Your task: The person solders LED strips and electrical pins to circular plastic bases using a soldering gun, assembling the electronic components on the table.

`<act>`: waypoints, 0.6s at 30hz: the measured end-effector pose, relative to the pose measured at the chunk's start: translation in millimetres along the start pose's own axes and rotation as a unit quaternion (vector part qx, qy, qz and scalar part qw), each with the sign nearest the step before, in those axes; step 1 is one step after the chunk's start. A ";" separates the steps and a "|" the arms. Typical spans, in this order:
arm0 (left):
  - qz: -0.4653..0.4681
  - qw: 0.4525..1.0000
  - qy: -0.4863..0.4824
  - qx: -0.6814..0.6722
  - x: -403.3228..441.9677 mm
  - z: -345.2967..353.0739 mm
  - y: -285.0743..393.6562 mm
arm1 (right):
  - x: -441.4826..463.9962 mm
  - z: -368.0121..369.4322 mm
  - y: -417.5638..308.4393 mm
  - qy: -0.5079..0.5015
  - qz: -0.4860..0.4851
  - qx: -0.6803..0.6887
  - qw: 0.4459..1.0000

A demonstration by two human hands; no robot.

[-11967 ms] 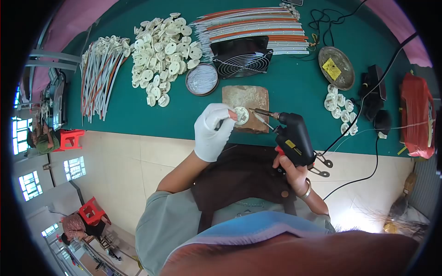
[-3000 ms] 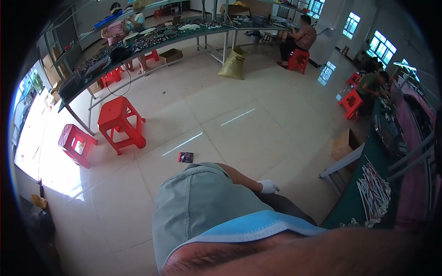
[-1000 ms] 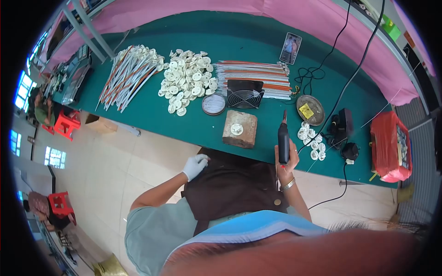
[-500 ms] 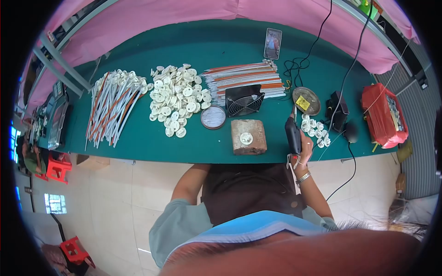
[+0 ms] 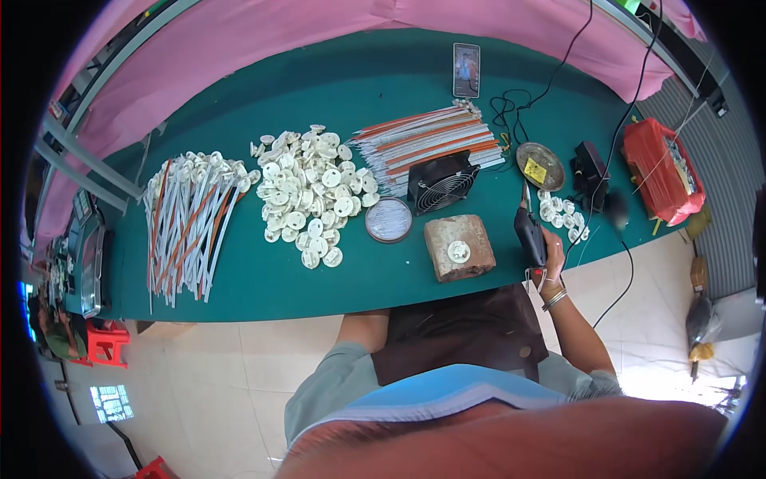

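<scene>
My right hand (image 5: 553, 254) is closed around a black pistol-shaped soldering gun (image 5: 528, 234), whose thin metal tip points away from me. That tip is beside the near left side of a round metal dish (image 5: 556, 162) with a yellow sponge (image 5: 535, 172) in it. Several white round pieces (image 5: 568, 215) lie just right of the tool. To its left sits a brick (image 5: 448, 270) with one white disc (image 5: 459, 251) on top. My left forearm (image 5: 365, 329) reaches to the table's edge, and the hand itself is hidden.
A small black fan (image 5: 444, 185) stands behind the brick, beside a round container (image 5: 388, 220). Leftward are a heap of white discs (image 5: 307, 188) and bundled strips (image 5: 187, 231). More strips (image 5: 431, 144), a phone (image 5: 467, 70), cables and a red container (image 5: 658, 172) are farther out.
The whole view has tilted and shifted, so the table appears rotated. My right hand keeps its grip on the soldering gun near the dish. The disc still lies on the brick.
</scene>
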State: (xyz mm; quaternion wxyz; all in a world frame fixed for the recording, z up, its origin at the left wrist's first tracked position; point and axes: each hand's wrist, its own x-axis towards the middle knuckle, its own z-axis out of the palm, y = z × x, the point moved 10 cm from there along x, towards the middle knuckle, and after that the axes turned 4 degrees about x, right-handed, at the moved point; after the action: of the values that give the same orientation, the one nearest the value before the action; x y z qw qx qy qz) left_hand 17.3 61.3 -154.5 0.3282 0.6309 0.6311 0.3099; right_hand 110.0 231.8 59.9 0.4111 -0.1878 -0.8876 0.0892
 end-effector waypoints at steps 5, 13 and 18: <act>0.270 0.902 -0.222 -0.255 -79.5 81.8 236.3 | -4.3 3.2 6.9 -0.003 0.008 -0.005 1.000; 0.329 0.840 -0.306 -0.304 -114.1 91.6 305.7 | 0.8 2.2 0.5 -0.007 0.033 0.003 0.999; 0.158 0.961 -0.142 -0.175 -66.3 27.7 159.8 | -1.0 3.4 4.2 -0.028 0.025 0.013 0.999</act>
State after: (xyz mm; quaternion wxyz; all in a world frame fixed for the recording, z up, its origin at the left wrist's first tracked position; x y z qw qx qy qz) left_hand 133.6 -3.7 -40.6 0.4665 0.6926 0.4065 0.3708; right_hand 109.0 235.2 55.7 0.3861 -0.2021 -0.8925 0.1161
